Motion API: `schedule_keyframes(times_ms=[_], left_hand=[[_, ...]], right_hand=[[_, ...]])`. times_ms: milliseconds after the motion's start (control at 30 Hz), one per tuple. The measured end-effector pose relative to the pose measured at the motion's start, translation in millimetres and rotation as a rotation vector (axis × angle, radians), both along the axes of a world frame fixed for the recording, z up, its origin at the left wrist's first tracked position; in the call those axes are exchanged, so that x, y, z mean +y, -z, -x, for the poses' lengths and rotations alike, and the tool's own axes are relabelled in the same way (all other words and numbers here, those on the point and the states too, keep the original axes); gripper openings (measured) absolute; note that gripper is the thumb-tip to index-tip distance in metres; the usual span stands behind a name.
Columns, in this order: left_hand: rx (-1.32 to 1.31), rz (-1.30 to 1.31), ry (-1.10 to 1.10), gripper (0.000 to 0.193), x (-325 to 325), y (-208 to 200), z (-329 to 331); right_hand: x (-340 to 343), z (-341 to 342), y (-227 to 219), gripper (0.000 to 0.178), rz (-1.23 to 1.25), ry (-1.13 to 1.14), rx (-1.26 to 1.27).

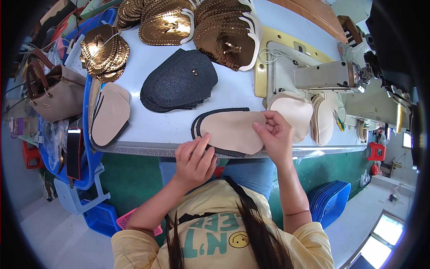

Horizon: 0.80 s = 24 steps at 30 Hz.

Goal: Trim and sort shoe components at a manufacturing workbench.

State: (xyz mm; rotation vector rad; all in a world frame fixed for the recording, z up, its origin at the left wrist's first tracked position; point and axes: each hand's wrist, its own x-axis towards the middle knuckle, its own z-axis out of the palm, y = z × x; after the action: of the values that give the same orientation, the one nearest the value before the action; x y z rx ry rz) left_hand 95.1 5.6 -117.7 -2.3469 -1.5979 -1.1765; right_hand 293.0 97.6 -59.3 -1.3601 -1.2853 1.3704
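Note:
A beige rounded flat piece [233,130], like cut leather, lies over dark textured pieces [224,110] at the table's front edge. My right hand [275,134] pinches its right end, thumb on top. With bent fingers, my left hand [195,159] holds its lower left edge; the left thumb is hard to make out. Just beyond sits a stack of black rounded pieces [179,80]. Left of my hands rests another beige piece [112,114] on a dark one. Beige pieces [293,112] are piled to the right, beside a second beige pile [322,119].
Shiny bronze stitched pieces [226,36] cover the far side. A sewing machine [322,76] stands at the right, with small snips [339,120] near it. At left are a handbag [58,96], a phone [74,152] and a blue tub [92,166]. Blue bins [331,201] stand below right.

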Motion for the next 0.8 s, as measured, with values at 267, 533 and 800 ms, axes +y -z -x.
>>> schedule_keyframes(times_ms=[267,533,800], left_hand=[[0.3,0.054,-0.123,0.057,0,-12,-7],[0.347,0.213,0.065,0.068,18,-32,-7],[0.49,0.345,0.22,0.099,49,-65,-24]], right_hand=[[-4,2,0,0.026,-0.046,0.01,-0.189],[-9,3,5,0.024,-0.252,0.009,-0.417],[-16,13,-9,0.019,-0.589,0.024,-0.941]])
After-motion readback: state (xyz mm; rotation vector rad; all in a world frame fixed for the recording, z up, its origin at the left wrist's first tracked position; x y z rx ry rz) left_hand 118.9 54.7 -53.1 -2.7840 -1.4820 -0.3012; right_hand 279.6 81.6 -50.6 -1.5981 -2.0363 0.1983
